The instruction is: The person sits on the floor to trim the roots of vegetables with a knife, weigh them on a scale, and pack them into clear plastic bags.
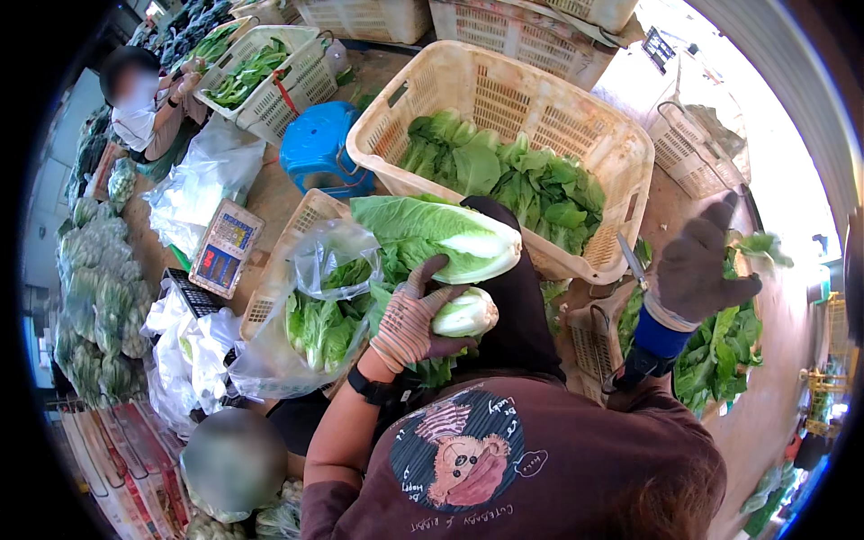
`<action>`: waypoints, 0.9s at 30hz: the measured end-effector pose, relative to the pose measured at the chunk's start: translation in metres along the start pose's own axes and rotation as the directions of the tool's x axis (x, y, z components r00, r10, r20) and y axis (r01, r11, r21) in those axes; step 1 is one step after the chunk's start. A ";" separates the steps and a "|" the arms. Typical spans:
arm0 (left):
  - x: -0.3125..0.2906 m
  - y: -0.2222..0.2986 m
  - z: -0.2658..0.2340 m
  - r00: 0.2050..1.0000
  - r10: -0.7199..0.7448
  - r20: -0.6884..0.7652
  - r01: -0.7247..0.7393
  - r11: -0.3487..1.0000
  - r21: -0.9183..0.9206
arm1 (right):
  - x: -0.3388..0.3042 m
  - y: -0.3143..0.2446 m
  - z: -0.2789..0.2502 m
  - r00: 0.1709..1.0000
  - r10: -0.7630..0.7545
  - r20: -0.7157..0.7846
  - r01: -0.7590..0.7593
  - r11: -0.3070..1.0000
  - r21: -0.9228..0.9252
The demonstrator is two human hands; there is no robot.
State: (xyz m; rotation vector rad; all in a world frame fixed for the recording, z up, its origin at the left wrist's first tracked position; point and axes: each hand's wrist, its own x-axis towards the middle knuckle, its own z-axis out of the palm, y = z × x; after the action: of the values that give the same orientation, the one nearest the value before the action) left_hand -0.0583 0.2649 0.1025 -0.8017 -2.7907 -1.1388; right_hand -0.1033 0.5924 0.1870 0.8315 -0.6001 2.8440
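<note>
My left hand (412, 317), in a striped glove with dark fingertips, is closed around leafy heads of romaine lettuce (450, 241). A smaller lettuce head (466, 312) sits against its fingers, cut white end to the right. Off to the right, my right hand (697, 265) is raised with its dark palm side showing and fingers spread, nothing on the palm. A knife blade (633, 261) juts out beside that hand; its handle is hidden and I cannot tell how it is held. Beside my left wrist, a clear plastic bag (297, 346) holds more lettuce.
A big cream crate (504, 81) of greens stands ahead. Left of it are a blue stool (326, 148), a scale (227, 247) and white plastic bags (184, 346). Leafy greens (720, 355) fill a container below my right hand. Another person (148, 108) sits far left.
</note>
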 end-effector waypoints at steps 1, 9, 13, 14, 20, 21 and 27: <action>0.000 -0.004 0.003 1.000 0.008 -0.014 -0.008 0.999 -0.034 | -0.003 0.009 0.009 0.997 -0.035 -0.071 0.027 0.993 -0.118; -0.005 -0.001 -0.014 0.996 -0.081 0.032 0.085 0.980 -0.180 | -0.029 0.146 -0.015 0.883 0.410 -0.227 -0.377 0.333 -0.864; -0.038 0.015 -0.060 0.995 -0.096 -0.007 0.091 0.965 -0.245 | -0.019 0.151 -0.008 0.899 0.384 0.210 0.182 0.108 -0.977; -0.048 0.018 -0.070 0.994 -0.105 -0.014 0.096 0.951 -0.295 | -0.020 0.150 -0.013 0.868 0.407 0.283 0.261 0.110 -0.959; -0.074 0.045 -0.106 0.984 0.021 -0.177 -0.071 0.957 -0.283 | -0.010 0.166 0.000 0.849 0.373 0.374 0.274 0.293 -0.916; -0.074 0.049 -0.107 0.982 0.046 -0.183 -0.087 0.970 -0.226 | -0.007 0.165 0.011 0.828 0.388 0.405 0.322 0.264 -0.909; -0.069 0.047 -0.061 0.906 -0.200 -0.374 0.102 0.959 -0.266 | -0.030 0.190 0.039 0.792 0.608 0.059 -0.371 0.556 -0.744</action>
State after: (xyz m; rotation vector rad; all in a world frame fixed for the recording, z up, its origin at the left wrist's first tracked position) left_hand 0.0134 0.2215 0.1638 -0.3089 -2.4380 -1.4930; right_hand -0.1009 0.4031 0.1364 1.0625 -2.1213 2.4693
